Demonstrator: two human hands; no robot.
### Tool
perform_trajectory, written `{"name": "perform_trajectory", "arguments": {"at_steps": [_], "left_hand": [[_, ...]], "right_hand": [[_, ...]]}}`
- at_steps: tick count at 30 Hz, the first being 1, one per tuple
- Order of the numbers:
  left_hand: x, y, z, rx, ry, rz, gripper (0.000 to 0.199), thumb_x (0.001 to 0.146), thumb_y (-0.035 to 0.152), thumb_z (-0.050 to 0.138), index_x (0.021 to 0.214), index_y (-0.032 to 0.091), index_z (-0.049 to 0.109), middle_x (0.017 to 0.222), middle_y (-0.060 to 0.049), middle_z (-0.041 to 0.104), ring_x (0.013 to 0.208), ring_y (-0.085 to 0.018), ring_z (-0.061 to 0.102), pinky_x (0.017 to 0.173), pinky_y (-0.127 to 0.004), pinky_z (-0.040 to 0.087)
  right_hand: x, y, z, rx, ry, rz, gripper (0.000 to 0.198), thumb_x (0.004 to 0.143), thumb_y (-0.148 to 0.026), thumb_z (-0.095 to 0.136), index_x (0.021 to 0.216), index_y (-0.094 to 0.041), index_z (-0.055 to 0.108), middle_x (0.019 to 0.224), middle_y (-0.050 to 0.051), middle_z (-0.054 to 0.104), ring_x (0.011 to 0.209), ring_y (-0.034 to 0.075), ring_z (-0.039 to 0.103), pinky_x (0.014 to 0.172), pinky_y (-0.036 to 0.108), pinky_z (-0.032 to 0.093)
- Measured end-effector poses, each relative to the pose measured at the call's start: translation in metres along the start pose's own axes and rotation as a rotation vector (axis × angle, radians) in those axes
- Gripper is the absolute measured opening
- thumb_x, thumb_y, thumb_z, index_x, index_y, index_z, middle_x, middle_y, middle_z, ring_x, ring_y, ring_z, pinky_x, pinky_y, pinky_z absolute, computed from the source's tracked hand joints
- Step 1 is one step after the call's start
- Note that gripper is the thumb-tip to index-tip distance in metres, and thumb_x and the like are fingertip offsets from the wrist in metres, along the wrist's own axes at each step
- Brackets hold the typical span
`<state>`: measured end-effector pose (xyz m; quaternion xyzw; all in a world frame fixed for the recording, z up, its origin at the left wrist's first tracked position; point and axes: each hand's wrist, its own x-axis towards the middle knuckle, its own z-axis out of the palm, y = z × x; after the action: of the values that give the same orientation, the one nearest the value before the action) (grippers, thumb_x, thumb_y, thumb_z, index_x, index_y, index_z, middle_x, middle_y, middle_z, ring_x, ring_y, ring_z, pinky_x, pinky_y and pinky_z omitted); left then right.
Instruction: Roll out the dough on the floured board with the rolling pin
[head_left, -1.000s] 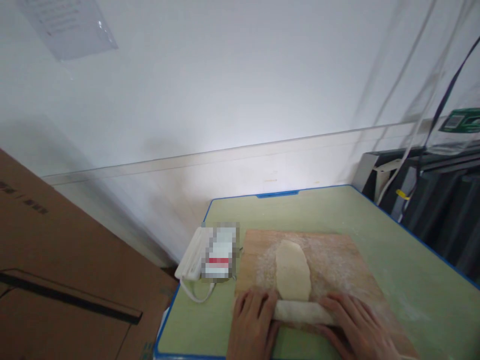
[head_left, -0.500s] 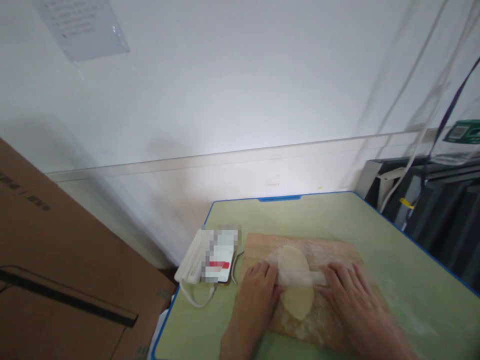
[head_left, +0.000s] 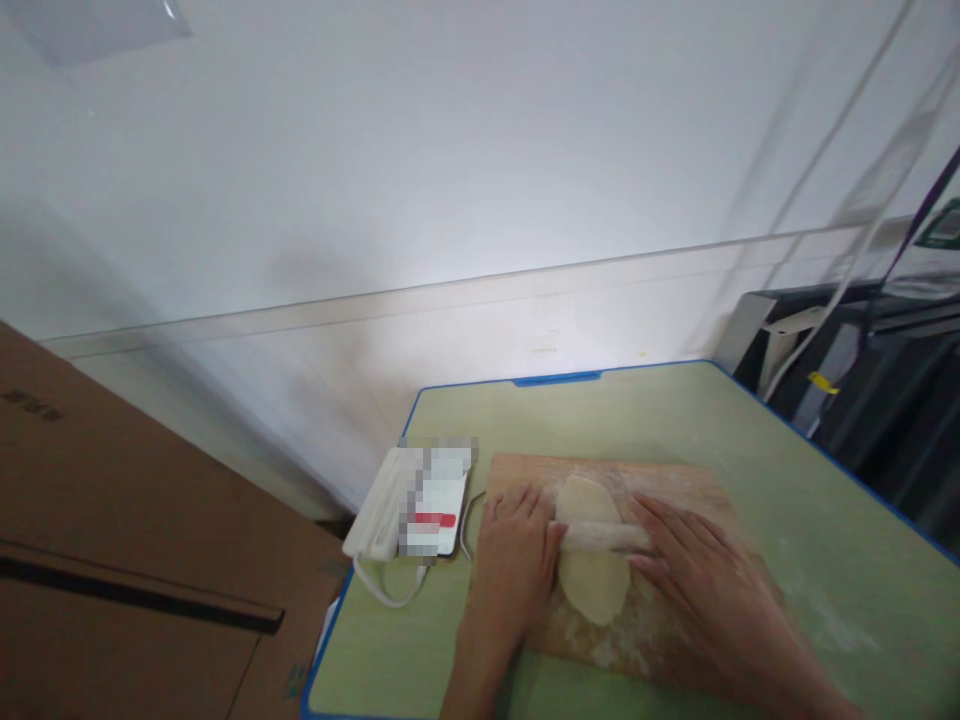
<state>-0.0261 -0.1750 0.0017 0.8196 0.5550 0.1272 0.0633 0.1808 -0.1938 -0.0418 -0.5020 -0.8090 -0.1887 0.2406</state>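
Observation:
A flat oval of pale dough point(head_left: 594, 592) lies on a floured wooden board point(head_left: 600, 464). Across its middle rests a short whitish rolling pin point(head_left: 596, 536), dough showing both beyond it and in front of it. My left hand point(head_left: 517, 545) covers the pin's left end, thumb against it and fingers pointing forward. At the other end, my right hand point(head_left: 690, 555) lies over the pin, with the thumb on the near side. Both ends of the pin are hidden under the hands.
The board is on a green table point(head_left: 600, 405) with a blue edge against the wall. A phone point(head_left: 437, 505) and a white corded case point(head_left: 379, 505) sit left of it. A cardboard box point(head_left: 150, 520) stands at left, dark panels point(head_left: 900, 385) at right.
The scene has shifted slightly upward in view. Both hands stay on the rolling pin, their fingers now lying flatter over it. The pin is still across the dough's middle.

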Motion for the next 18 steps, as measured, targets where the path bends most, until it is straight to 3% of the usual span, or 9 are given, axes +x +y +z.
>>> {"name": "perform_trajectory", "arguments": {"at_steps": [11,18], "left_hand": [[-0.010,0.009,0.001,0.002,0.043,-0.037,0.032,0.091,0.024,0.035,0.120,0.021,0.048,0.125,-0.002,0.053,0.119,-0.018,0.042,0.105,-0.048,0.019],[-0.027,0.012,0.004,0.027,0.072,-0.022,0.037,0.088,0.025,0.041,0.123,0.017,0.046,0.124,-0.005,0.053,0.116,-0.021,0.046,0.102,-0.051,0.027]], "right_hand": [[-0.020,-0.010,-0.002,-0.015,0.032,0.024,0.048,0.089,-0.044,0.029,0.123,-0.012,0.043,0.113,0.013,0.060,0.099,0.024,0.056,0.083,0.041,0.041],[-0.035,-0.012,-0.009,0.027,0.008,-0.032,0.051,0.087,-0.042,0.034,0.125,-0.009,0.040,0.113,0.014,0.060,0.103,0.024,0.054,0.083,0.039,0.042]]}}
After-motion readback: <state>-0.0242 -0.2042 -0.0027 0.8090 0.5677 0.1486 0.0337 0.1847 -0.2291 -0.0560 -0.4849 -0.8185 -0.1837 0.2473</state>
